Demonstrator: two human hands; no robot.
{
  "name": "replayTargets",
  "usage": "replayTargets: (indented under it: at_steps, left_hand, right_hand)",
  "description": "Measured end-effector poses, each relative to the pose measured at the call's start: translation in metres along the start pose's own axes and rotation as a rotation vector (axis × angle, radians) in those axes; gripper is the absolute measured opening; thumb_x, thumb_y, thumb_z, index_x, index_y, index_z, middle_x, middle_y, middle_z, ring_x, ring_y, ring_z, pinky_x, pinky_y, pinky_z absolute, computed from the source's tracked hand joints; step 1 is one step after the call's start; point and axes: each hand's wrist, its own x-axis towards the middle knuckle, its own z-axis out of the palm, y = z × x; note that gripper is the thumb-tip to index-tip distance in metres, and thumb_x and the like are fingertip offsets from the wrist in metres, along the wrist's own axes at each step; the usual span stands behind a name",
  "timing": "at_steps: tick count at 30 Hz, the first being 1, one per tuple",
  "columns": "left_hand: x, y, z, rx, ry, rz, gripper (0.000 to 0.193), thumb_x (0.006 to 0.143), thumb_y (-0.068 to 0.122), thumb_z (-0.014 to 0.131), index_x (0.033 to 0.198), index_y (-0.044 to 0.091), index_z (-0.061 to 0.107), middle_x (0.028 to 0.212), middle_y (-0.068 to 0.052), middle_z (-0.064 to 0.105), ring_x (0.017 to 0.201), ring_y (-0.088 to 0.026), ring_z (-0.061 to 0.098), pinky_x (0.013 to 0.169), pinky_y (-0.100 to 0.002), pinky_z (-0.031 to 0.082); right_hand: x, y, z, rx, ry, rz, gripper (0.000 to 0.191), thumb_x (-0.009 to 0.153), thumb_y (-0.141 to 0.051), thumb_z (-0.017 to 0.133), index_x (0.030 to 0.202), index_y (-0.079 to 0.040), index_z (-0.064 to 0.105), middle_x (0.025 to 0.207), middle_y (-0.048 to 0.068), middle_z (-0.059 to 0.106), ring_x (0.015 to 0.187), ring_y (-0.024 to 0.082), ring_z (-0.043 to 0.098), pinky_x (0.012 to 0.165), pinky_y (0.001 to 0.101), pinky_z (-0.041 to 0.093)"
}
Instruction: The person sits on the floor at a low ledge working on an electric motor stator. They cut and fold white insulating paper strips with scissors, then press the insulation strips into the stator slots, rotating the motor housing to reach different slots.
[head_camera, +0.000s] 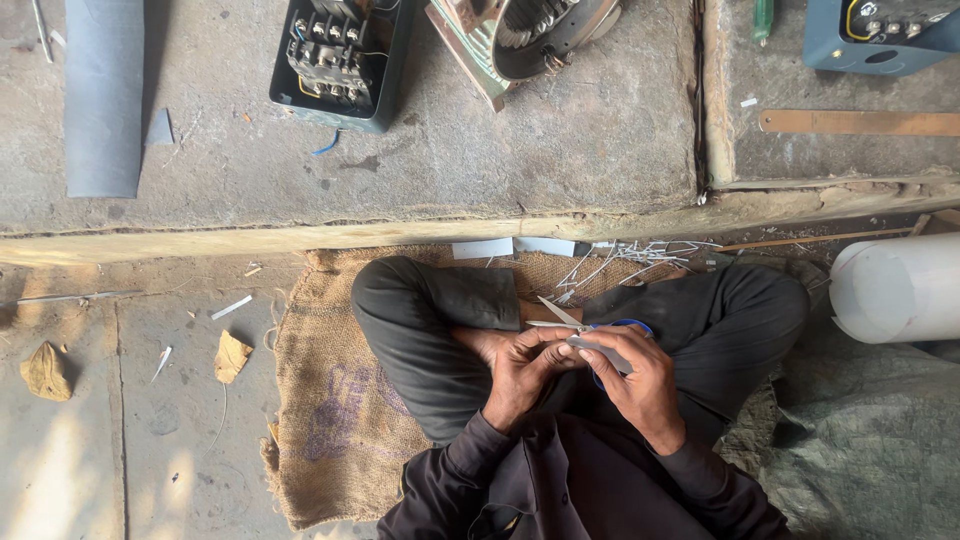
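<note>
A small grey strip (600, 353) sits right at the centre of the action, pinched between the fingers of both hands over the person's crossed legs. The left hand (520, 372) curls around its near-left end, fingertips closed on it. The right hand (640, 378) grips the other end, and it also carries a pair of scissors (570, 322) with blue handles, the blades parted and pointing left just beyond the strip. The two hands meet almost knuckle to knuckle.

Under the legs lies a burlap sack (330, 420), spread flat on the floor. Just beyond the knees, a heap of thin white trimmings (630, 258) is scattered against a low step, and two flat pale pieces (510, 247) lie beside it to the left. To the right, a white plastic drum (895, 288) rests on its side next to a grey-green tarp (870, 450).

Up on the concrete ledge, far left, lies a grey rolled sheet (103, 95). Right of it sits an open black switch box (335, 60) with wiring showing, then a motor housing (520, 40), and at the far right corner a blue box (880, 35) above a long wooden slat (860, 122). Dry leaves (232, 356) lie on the floor at left.
</note>
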Motion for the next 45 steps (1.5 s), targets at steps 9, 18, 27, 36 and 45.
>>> replayTargets:
  at_steps: [9,18,27,36,45]
  left_hand:
    - [0.034,0.055,0.012,0.469,0.051,0.304,0.02,0.094,0.0,0.074,0.114,-0.003,0.071,0.108,-0.008,0.072,0.1,-0.013,0.068,0.089,-0.032,0.057]
    - [0.174,0.191,-0.003,1.26,0.615,0.893,0.02,0.105,0.014,0.065,0.121,0.005,0.07,0.11,-0.013,0.069,0.093,-0.028,0.069,0.082,-0.038,0.054]
    - [0.179,0.19,-0.01,1.374,0.649,0.833,0.024,0.104,0.018,0.063,0.124,0.007,0.068,0.114,-0.014,0.068,0.103,-0.034,0.064,0.089,-0.042,0.049]
    - [0.182,0.192,-0.011,1.388,0.639,0.788,0.025,0.104,0.02,0.062,0.123,0.007,0.069,0.114,-0.013,0.069,0.103,-0.033,0.063,0.09,-0.042,0.048]
    - [0.181,0.192,-0.012,1.404,0.632,0.806,0.025,0.104,0.02,0.061,0.125,0.006,0.068,0.117,-0.013,0.068,0.106,-0.034,0.063,0.093,-0.043,0.047]
  right_hand:
    - [0.055,-0.03,-0.006,-0.021,0.14,-0.102,0.017,0.089,-0.01,0.077,0.105,-0.005,0.074,0.098,0.009,0.076,0.085,0.021,0.074,0.072,0.0311,0.056]
    - [0.259,0.002,-0.006,-0.206,0.467,-0.406,0.013,0.092,-0.005,0.081,0.102,-0.008,0.074,0.101,0.007,0.074,0.094,0.029,0.069,0.082,0.0389,0.053]
    - [0.328,0.035,0.025,-0.381,0.493,-0.462,0.013,0.092,-0.006,0.08,0.103,-0.008,0.074,0.104,0.005,0.071,0.097,0.029,0.067,0.085,0.0412,0.052]
    - [0.334,0.037,0.036,-0.442,0.534,-0.415,0.012,0.094,-0.005,0.08,0.102,-0.007,0.071,0.101,0.008,0.069,0.095,0.03,0.066,0.086,0.0426,0.052]
    - [0.339,0.033,0.057,-0.429,0.656,-0.268,0.015,0.088,-0.007,0.082,0.096,-0.008,0.07,0.098,0.009,0.069,0.096,0.033,0.066,0.081,0.0441,0.051]
